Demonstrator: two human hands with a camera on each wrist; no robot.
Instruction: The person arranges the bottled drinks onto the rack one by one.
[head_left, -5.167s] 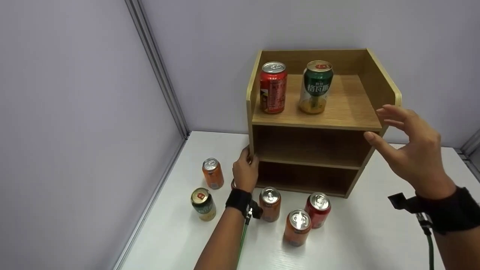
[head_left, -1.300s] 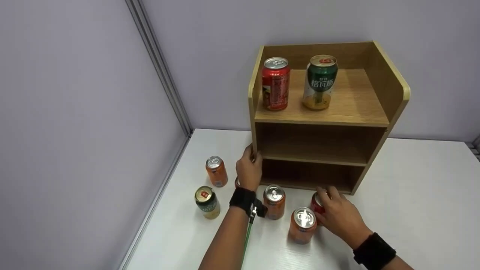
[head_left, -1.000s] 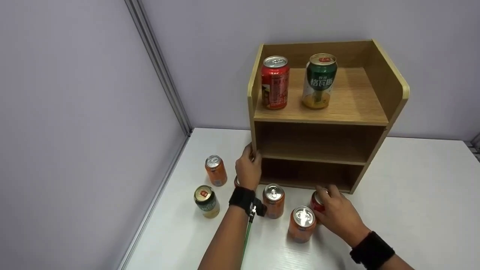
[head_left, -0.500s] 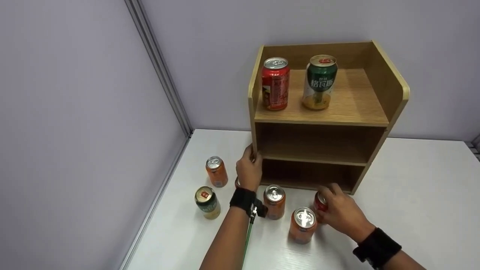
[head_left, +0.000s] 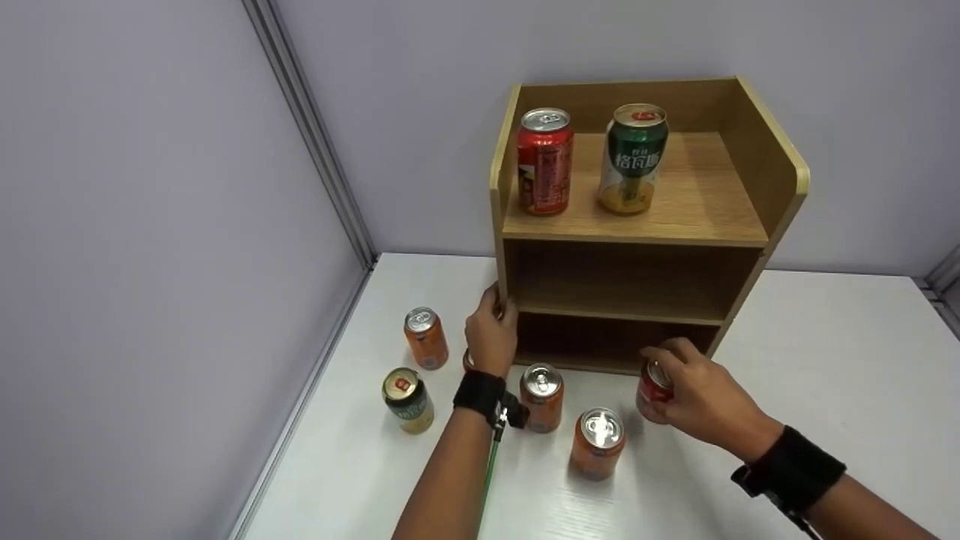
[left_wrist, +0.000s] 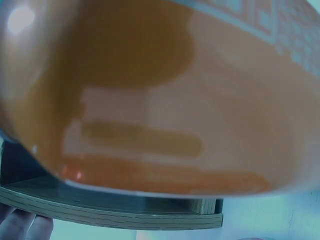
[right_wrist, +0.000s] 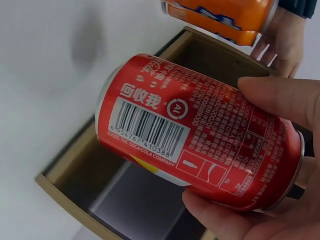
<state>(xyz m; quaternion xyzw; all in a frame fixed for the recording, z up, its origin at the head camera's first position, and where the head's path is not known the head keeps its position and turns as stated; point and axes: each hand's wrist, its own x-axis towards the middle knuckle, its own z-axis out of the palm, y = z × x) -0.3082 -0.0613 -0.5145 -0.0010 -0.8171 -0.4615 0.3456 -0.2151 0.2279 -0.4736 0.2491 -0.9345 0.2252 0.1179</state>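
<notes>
My right hand [head_left: 709, 390] grips a red Coca-Cola can [head_left: 653, 394] in front of the lower right of a small wooden shelf [head_left: 645, 234]. In the right wrist view the thumb and fingers lie on either side of this red can [right_wrist: 195, 135], its barcode facing the camera. My left hand [head_left: 491, 336] holds the shelf's left side panel; some fingertips are hidden behind it. An orange can [head_left: 541, 397] stands beside the left wrist and fills much of the left wrist view as a blurred orange can [left_wrist: 165, 100]. Fingers of the left hand [left_wrist: 25, 225] show at the shelf edge there.
On the shelf top stand a red can [head_left: 545, 161] and a green-and-white can [head_left: 634, 159]. Another orange can [head_left: 598, 444] stands at the table's front. Left of the left arm are an orange can [head_left: 426, 337] and a green-and-gold can [head_left: 409, 400]. One more can shows partly behind the left wrist.
My right hand came down from its raised, empty pose beside the shelf, took hold of the red can and moved it rightward, away from the front orange can. The left hand stays on the panel.
</notes>
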